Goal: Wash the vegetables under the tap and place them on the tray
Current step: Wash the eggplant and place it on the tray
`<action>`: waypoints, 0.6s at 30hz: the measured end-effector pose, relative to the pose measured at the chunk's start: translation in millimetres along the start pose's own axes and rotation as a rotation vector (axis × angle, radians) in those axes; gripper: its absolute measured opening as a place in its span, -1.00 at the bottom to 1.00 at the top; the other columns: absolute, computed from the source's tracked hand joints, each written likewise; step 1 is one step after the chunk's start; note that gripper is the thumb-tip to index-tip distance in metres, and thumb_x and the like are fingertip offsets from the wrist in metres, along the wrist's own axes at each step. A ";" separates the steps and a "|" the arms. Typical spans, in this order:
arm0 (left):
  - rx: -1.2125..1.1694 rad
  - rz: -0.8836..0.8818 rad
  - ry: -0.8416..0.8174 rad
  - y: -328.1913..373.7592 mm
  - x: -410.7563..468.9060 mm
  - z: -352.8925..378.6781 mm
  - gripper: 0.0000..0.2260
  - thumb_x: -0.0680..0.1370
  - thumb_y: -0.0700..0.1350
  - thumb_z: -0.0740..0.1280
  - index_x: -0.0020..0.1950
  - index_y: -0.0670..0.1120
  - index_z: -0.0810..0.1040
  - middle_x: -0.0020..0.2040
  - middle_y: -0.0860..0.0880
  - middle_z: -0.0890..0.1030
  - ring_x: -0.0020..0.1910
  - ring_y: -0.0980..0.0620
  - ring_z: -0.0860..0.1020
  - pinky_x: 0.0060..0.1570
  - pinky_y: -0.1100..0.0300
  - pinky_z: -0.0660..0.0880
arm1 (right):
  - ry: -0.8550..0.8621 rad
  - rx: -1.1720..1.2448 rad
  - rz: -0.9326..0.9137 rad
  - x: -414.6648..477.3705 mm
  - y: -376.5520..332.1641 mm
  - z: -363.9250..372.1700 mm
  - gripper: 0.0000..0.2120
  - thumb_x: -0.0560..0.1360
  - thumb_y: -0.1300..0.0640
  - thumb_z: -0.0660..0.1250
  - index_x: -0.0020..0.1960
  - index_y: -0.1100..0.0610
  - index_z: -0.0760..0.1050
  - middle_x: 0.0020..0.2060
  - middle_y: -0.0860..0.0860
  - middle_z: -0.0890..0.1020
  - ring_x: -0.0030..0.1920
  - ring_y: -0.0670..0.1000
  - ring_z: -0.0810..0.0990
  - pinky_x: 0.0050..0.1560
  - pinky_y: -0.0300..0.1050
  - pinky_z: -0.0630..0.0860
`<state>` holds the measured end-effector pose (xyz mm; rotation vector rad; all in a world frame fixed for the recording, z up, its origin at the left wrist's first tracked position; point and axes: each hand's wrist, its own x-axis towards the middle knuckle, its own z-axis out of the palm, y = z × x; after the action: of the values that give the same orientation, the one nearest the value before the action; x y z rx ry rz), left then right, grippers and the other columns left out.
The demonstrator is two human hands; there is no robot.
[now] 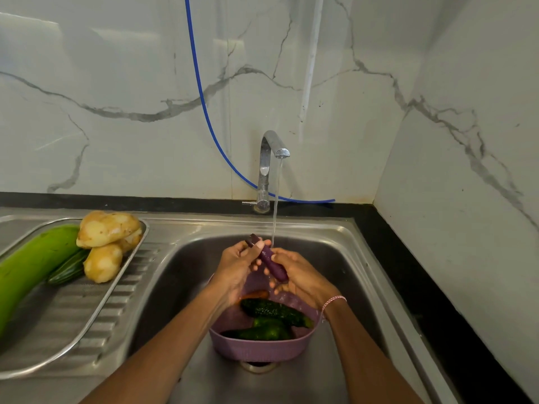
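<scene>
Both hands, the left hand [237,265] and the right hand [297,277], grip 1 small purple eggplant [272,261] under the running tap [269,158], above the pink basket [262,346] in the sink [344,258]; the tray [87,325] holds potatoes [106,228]

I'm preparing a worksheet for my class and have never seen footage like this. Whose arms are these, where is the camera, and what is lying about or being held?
There is no machine here. A person wears one camera on the head, which looks down at their own arms. The left hand and right hand together hold a small purple aubergine under water running from the tap. Below, in the sink, a mauve basket holds cucumbers. On the steel tray to the left lie potatoes and a large green gourd.
</scene>
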<state>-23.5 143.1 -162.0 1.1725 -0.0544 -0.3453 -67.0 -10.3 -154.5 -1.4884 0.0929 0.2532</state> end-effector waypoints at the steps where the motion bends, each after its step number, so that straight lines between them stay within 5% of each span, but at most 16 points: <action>1: 0.008 -0.008 -0.018 -0.4 -0.6 0.3 -0.85 0.64 -0.22 0.36 0.13 -0.17 0.71 0.13 -0.29 0.65 -0.06 -0.15 0.54 -0.09 0.12 0.59 | 0.031 -0.051 -0.008 1.2 1.5 3.3 -0.71 0.74 -0.03 0.21 0.14 0.15 0.58 -0.26 0.06 0.59 -0.40 -0.03 0.51 -0.40 -0.16 0.50; 3: 0.037 -0.020 -0.058 0.3 -3.4 2.3 -0.80 0.68 -0.25 0.28 0.22 -0.19 0.67 0.13 -0.27 0.69 -0.05 -0.14 0.60 -0.13 0.12 0.61 | 0.097 -0.180 -0.036 2.8 3.2 7.3 -0.59 0.69 -0.21 0.23 0.06 0.13 0.59 -0.33 0.00 0.52 -0.45 -0.08 0.43 -0.44 -0.19 0.41; 6: 0.126 -0.052 -0.085 1.5 -9.9 6.0 -0.75 0.72 -0.08 0.24 0.23 -0.14 0.67 -0.15 -0.17 0.63 -0.37 0.09 0.50 -0.38 0.23 0.43 | 0.263 -0.367 -0.033 5.0 3.8 8.4 -0.39 0.65 -0.38 0.12 -0.09 0.09 0.65 -0.43 -0.07 0.54 -0.46 -0.13 0.47 -0.29 -0.16 0.44; 10: 0.190 -0.064 -0.092 0.1 -12.7 9.3 -0.74 0.71 -0.01 0.25 0.20 -0.14 0.65 -0.29 -0.13 0.60 -0.35 -0.01 0.54 -0.40 0.21 0.46 | 0.347 -0.398 0.030 9.6 2.9 9.5 -0.24 0.66 -0.41 -0.07 -0.25 0.10 0.62 -0.48 -0.02 0.57 -0.48 -0.07 0.50 -0.30 -0.17 0.50; 12: 0.223 -0.041 -0.103 -0.7 -12.8 11.0 -0.79 0.70 -0.07 0.28 0.21 -0.14 0.64 -0.32 -0.11 0.56 -0.36 -0.03 0.53 -0.31 0.11 0.50 | 0.302 -0.258 0.085 11.2 3.6 10.9 -0.25 0.70 -0.33 -0.06 -0.14 0.18 0.67 -0.37 0.08 0.64 -0.45 -0.05 0.55 -0.32 -0.18 0.53; 15: 0.216 -0.035 -0.062 1.0 -12.6 10.9 -0.79 0.71 -0.16 0.25 0.29 -0.06 0.63 -0.24 -0.14 0.66 -0.30 -0.03 0.59 -0.26 0.04 0.60 | 0.169 0.138 0.127 6.4 2.3 13.9 -0.54 0.75 -0.13 0.12 0.10 0.19 0.64 -0.22 0.16 0.69 -0.33 0.03 0.63 -0.31 -0.06 0.62; 18: 0.227 -0.071 -0.043 2.6 -13.1 12.4 -0.69 0.73 -0.15 0.20 0.37 0.16 0.58 0.12 -0.13 0.72 0.03 -0.02 0.68 -0.02 0.05 0.63 | 0.035 0.339 0.033 4.5 1.9 10.4 -0.74 0.75 0.18 0.17 0.37 0.18 0.53 0.14 0.29 0.69 0.07 0.25 0.70 0.17 0.30 0.65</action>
<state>-38.0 136.8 -153.0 1.3940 -0.0916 -0.4350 -64.0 0.6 -156.4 -1.1545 0.1799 0.2254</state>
